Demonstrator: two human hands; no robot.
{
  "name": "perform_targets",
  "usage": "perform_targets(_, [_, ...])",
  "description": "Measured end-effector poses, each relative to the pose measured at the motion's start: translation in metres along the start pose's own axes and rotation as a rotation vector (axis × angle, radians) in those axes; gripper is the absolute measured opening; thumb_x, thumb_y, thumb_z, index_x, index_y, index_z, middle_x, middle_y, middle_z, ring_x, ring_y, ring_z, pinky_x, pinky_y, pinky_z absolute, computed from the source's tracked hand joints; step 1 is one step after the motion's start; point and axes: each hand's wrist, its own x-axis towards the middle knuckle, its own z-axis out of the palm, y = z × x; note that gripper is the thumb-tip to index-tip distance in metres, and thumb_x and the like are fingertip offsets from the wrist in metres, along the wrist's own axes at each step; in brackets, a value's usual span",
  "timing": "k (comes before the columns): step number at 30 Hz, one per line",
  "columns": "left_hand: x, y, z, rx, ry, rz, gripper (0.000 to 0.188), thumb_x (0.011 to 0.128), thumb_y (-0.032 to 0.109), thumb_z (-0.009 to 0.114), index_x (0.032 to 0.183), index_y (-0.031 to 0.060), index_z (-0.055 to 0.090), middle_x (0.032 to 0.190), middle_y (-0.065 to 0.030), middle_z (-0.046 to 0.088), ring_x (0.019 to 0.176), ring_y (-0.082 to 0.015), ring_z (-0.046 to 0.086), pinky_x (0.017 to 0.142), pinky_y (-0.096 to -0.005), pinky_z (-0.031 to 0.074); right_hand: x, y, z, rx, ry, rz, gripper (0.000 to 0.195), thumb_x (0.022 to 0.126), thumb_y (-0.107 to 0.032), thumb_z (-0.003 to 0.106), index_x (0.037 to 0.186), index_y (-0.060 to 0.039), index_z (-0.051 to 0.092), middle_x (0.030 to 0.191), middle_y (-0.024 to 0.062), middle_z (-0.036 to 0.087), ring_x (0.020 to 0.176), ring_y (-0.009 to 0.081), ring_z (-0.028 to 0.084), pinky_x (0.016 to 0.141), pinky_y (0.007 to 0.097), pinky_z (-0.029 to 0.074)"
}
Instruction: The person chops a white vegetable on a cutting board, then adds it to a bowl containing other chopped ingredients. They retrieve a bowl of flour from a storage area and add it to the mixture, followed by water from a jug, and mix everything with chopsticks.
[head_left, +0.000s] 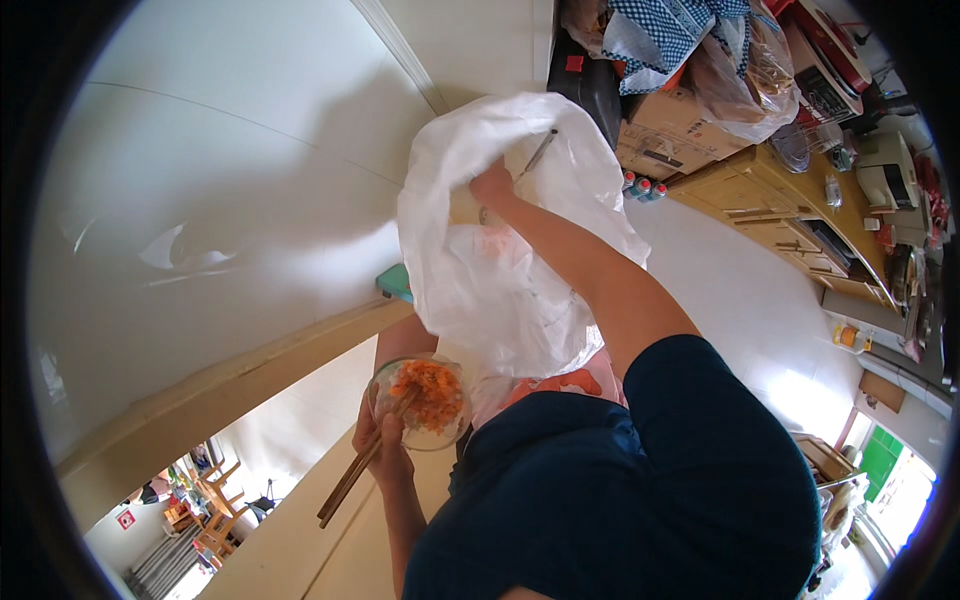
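Note:
My left hand (394, 446) holds a clear glass bowl (452, 444) and pins a pair of wooden chopsticks (349, 480) against it with the thumb. Finely chopped orange pieces, which look like carrot, mixed with paler bits (431, 390) lie in the bowl, and the chopstick tips rest in them. My right hand (493, 185) reaches down inside a large white plastic sack (517, 315) with a wide-open mouth. Beside that hand a thin utensil with a dark-ended handle (538, 154) leans against the inner wall. The right fingers are partly hidden, so their grasp is unclear.
A pale wall (225, 187) borders the sack on the left. On the right stand spray-type cans (640, 187), a cardboard box (675, 127) with plastic bags on it, and a wooden cabinet (750, 199). A green object (394, 282) shows beside the sack.

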Motion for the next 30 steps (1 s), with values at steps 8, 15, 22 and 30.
perform_targets(8, [0.014, 0.004, -0.003, 0.032, -0.081, 0.046, 0.055, 0.094, 0.012, 0.06, 0.142, -0.0095, 0.044, 0.099, -0.0075, 0.067, 0.083, -0.0075, 0.062, 0.071, -0.0185, 0.046, 0.001, -0.003, -0.035, 0.872, -0.63, 0.476, 0.037, 0.086, -0.006, 0.059, 0.122, 0.0028, 0.053, 0.104, 0.0201, 0.064, 0.089, 0.0399, 0.067, 0.056, 0.0515, 0.061])
perform_targets(15, [0.022, 0.011, 0.011, 0.034, -0.06, 0.069, 0.054, 0.094, 0.014, 0.059, 0.142, -0.007, 0.047, 0.105, -0.0079, 0.066, 0.082, -0.0067, 0.061, 0.07, -0.0187, 0.045, -0.01, 0.03, -0.158, 1.025, -0.714, 0.487, 0.034, 0.082, 0.003, 0.058, 0.116, 0.0036, 0.054, 0.099, 0.0237, 0.063, 0.077, 0.0413, 0.069, 0.057, 0.0503, 0.062])
perform_targets(22, [0.019, 0.017, 0.022, 0.002, -0.078, 0.078, 0.054, 0.093, 0.013, 0.064, 0.14, -0.0071, 0.049, 0.121, -0.0104, 0.064, 0.094, -0.0082, 0.062, 0.078, -0.0189, 0.048, -0.041, 0.027, -0.176, 0.975, -0.411, 0.507, 0.037, 0.08, -0.001, 0.062, 0.115, 0.0088, 0.055, 0.091, 0.0218, 0.064, 0.056, 0.0336, 0.065, 0.042, 0.0419, 0.057])
perform_targets(30, [0.001, 0.015, 0.031, 0.07, -0.028, 0.111, 0.056, 0.092, 0.016, 0.059, 0.143, -0.0058, 0.046, 0.116, -0.0126, 0.065, 0.091, -0.0119, 0.064, 0.078, -0.0229, 0.05, -0.001, 0.014, -0.181, 0.995, -0.282, 0.438, 0.042, 0.084, -0.004, 0.062, 0.125, 0.0015, 0.053, 0.099, 0.0222, 0.064, 0.073, 0.0402, 0.068, 0.04, 0.0453, 0.056])
